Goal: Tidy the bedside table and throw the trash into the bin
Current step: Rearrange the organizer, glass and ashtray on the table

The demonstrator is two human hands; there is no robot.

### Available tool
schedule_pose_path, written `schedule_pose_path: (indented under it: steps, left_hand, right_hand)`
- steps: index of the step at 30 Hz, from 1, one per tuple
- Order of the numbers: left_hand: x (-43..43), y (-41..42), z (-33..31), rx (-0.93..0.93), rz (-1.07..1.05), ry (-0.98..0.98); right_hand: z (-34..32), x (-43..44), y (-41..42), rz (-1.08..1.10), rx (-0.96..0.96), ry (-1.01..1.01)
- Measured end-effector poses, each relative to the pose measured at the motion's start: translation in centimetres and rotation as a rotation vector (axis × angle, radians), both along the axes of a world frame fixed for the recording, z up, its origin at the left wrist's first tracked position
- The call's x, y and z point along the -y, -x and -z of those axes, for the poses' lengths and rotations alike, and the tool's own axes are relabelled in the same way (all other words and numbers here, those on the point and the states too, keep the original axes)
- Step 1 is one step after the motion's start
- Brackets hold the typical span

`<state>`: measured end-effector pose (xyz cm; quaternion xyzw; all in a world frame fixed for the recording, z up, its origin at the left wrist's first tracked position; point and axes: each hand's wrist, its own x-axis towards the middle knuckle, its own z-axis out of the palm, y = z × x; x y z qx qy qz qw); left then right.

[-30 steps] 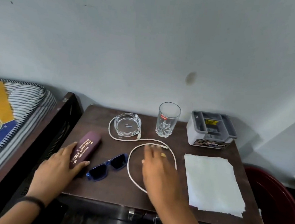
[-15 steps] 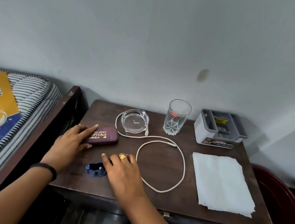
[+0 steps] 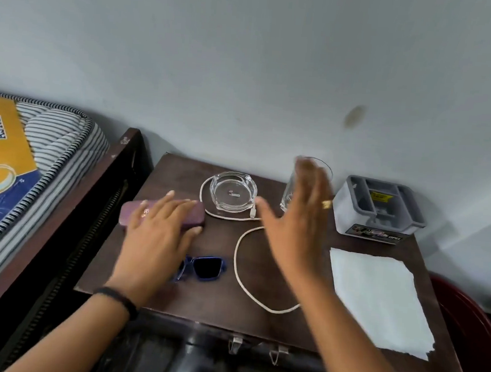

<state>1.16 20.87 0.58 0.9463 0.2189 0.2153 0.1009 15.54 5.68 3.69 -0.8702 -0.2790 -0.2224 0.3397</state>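
Case [image 3: 195,213] is covered by left hand [image 3: 158,234], fingers spread; right hand [image 3: 296,228] is held aloft, fingers straight. Sunglasses [image 3: 207,268] are found crosswise by the left wrist.

Bedside table [image 3: 199,305], placed from the glass ashtray [image 3: 232,193]: cable [image 3: 236,261] hugging its left side, looping in front; tumbler [image 3: 286,199] just right; grey organiser [image 3: 377,208] further right; paper sheet [image 3: 376,301] front-right; case [image 3: 196,211] front-left; sunglasses [image 3: 204,267] in front; bare wood inside the loop and behind the ashtray.
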Motion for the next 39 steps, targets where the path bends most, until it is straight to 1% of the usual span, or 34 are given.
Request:
schedule_pose_path:
  steps: [3,5,7,9,11,15,20,27,31,39]
  left_hand:
    - [0.7,-4.7,-0.4,-0.161,0.046,0.043]
    - [0.1,-7.7,-0.5,-0.265,0.071,0.031]
    - [-0.4,-10.1,-0.3,-0.363,0.115,-0.038]
    - [-0.1,-11.5,0.1,-0.426,0.168,-0.123]
    - [0.8,-12.1,0.5,-0.443,0.179,-0.131]
    - [1.8,-11.9,1.2,-0.334,0.140,-0.030]
    - [1.4,-12.3,1.0,-0.261,0.138,-0.028]
    - [3.2,-14.4,-0.4,-0.200,0.287,-0.040]
    - [5.0,-16.0,-0.2,-0.223,0.321,-0.078]
    - [6.5,-16.6,1.1,-0.262,0.338,-0.038]
  right_hand:
    - [-1.3,0.7,-4.8,0.113,-0.259,-0.053]
    - [-1.3,1.1,-6.9,0.094,-0.417,-0.036]
    - [-0.8,1.5,-8.0,0.080,-0.501,-0.006]
    - [-0.1,1.8,-8.6,0.066,-0.506,0.005]
    - [0.6,2.0,-8.9,0.056,-0.505,-0.009]
    - [1.6,1.9,-9.2,0.038,-0.514,-0.101]
    - [1.6,1.9,-9.3,0.040,-0.502,-0.120]
    - [0.9,2.8,-9.2,0.051,-0.512,-0.117]
    - [0.7,3.8,-8.5,0.113,-0.475,-0.149]
    - [1.0,5.4,-7.5,0.142,-0.451,-0.156]
